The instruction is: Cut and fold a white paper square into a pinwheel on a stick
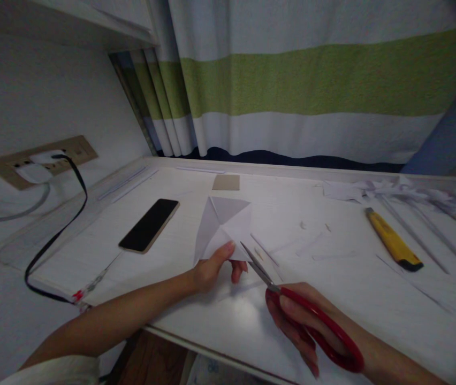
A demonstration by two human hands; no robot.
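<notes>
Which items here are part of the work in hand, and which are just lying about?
In use:
- folded paper, held by the left hand
- red scissors, in the right hand

Lying about:
- phone
- yellow knife
- paper scraps
- brown card
- black cable
</notes>
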